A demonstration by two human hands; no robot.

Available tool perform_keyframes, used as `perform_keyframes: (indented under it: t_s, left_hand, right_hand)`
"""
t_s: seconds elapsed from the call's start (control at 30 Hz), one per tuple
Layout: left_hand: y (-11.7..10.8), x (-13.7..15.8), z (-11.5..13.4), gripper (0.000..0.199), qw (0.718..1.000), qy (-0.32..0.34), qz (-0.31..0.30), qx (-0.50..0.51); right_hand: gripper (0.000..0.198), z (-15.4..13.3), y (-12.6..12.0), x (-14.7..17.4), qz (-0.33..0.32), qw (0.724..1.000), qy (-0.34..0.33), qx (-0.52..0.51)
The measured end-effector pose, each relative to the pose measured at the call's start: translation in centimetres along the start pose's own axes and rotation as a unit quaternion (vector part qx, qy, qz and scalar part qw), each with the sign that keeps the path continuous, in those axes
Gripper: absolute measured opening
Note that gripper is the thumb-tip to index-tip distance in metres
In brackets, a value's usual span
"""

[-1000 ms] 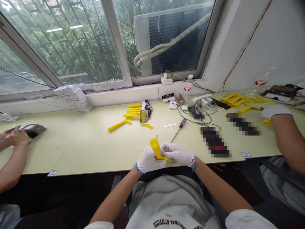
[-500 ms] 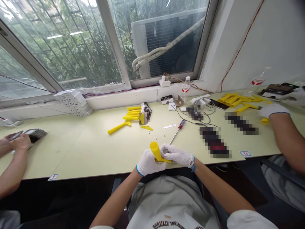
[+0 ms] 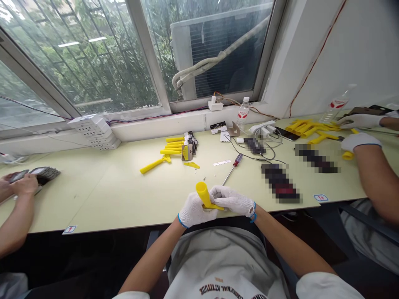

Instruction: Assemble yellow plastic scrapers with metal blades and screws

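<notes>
Yellow bits all over this tabletop. Going off the screwdriver: white strip just left of it, then a small yellow piece, with tiny bits nearby I can't make out. Further left, a loose handle and a bunch of handles. Right of it, a blurred-out dark thing. Closest clutter is the screwdriver itself, shaft running almost to the right hand. The tool is on the screwdriver's near side, left of its tip. Left hand has fingers wrapped round it; right fingers are curled shut on its flat end. Long axis tilts, tube mouth up and slightly left, flat end low and right.
</notes>
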State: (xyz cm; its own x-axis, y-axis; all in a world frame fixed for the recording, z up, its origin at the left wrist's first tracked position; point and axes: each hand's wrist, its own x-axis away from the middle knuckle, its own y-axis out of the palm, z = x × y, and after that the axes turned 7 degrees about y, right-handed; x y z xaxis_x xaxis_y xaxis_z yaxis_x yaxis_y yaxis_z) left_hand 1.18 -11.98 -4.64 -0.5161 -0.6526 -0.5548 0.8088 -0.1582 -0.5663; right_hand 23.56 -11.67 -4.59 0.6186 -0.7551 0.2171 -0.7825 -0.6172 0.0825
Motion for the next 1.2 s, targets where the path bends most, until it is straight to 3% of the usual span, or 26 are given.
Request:
perform_keyframes:
  t_s: [0.23, 0.7, 1.2]
  left_hand:
    - [-0.2, -0.1, 0.1, 0.014, 1.000, 0.005, -0.015, 0.020]
    - [-0.5, -0.5, 0.8, 0.012, 0.998, 0.038, -0.024, -0.047]
    - [-0.3, -0.2, 0.6, 0.010, 0.999, 0.011, -0.022, -0.029]
  right_hand:
    - [0.037, 0.2, -0.4, 0.0, 0.009, 1.000, 0.001, -0.004]
    - [0.034, -1.2, 0.3, 0.5, -0.001, 1.000, 0.014, 0.012]
    - [0.049, -1.3, 0.5, 0.4, 0.031, 0.999, -0.001, 0.030]
